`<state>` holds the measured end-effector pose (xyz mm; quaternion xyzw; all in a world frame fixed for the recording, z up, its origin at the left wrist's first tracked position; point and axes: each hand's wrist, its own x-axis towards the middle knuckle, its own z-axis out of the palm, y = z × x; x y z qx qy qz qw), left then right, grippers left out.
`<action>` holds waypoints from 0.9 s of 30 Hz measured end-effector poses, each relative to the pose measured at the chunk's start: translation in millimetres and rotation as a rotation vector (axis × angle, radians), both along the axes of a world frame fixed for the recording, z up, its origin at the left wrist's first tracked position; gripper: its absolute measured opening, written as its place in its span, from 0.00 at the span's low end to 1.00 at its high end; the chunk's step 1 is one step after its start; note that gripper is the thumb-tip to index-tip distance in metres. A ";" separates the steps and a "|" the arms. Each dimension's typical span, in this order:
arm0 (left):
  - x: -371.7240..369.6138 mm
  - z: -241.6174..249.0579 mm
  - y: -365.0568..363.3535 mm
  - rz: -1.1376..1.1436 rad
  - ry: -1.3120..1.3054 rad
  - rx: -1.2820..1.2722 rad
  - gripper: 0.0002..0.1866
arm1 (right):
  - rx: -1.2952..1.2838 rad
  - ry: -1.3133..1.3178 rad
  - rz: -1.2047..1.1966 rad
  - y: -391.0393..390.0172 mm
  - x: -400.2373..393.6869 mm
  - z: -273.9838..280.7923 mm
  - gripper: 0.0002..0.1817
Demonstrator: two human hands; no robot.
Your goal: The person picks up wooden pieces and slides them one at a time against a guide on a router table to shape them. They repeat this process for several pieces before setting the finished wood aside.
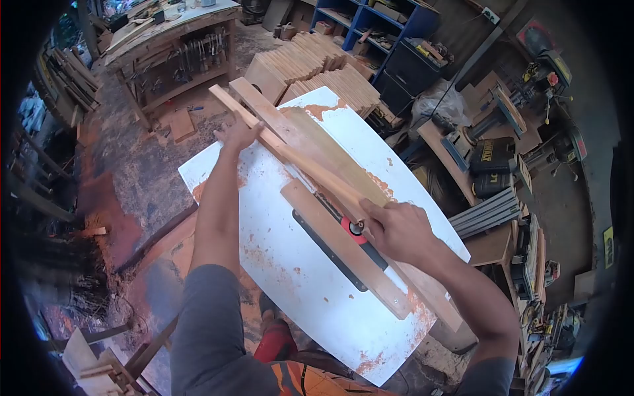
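Observation:
A long, narrow wooden strip (314, 169) runs diagonally over a white tabletop (271, 231). Near its far end, my left hand (239, 132) is closed on the strip. The fingers of my right hand (404, 231) grip its near end, beside a round metal fitting in a red and black insert (353, 226) in the tabletop. Part of that fitting is hidden by my right hand. Alongside the strip on the right lies a longer flat board (350, 162). A shorter wooden bar (347, 251) sits to the left of the insert, parallel to the strip.
Reddish sawdust lies on the tabletop and floor. Stacked wooden panels (297, 63) stand beyond the table, near a blue shelf (383, 23). A workbench (175, 30) with clamps hanging below is at the far left. Tool cases (494, 158) and machines line the right.

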<state>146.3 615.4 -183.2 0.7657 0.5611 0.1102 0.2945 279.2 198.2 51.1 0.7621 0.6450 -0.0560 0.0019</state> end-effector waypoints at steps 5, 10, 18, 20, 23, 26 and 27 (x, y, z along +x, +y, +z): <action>-4.5 -52.3 63.7 -0.027 -0.639 0.096 0.55 | 0.100 -0.075 0.051 10.5 -7.5 31.3 0.21; -17.5 -14.8 49.4 0.190 -0.815 -0.022 0.31 | 0.201 -0.029 -0.011 -55.6 -21.3 82.0 0.22; -159.5 24.4 41.1 0.173 -1.745 -1.075 0.18 | 0.281 0.318 -0.366 -165.6 -51.0 72.6 0.23; -196.9 51.6 17.9 0.111 -1.849 -1.227 0.17 | 0.319 0.421 -0.370 -179.0 -59.0 52.8 0.24; -233.5 84.6 -19.5 0.072 -1.889 -1.346 0.16 | 0.417 0.610 -0.498 -183.3 -66.6 29.3 0.26; -257.3 106.4 -62.1 -0.114 -1.968 -1.288 0.18 | 0.396 0.691 -0.519 -188.1 -78.7 25.0 0.31; -263.3 117.6 -84.4 -0.115 -1.969 -1.271 0.18 | 0.400 0.698 -0.506 -199.4 -77.9 18.0 0.31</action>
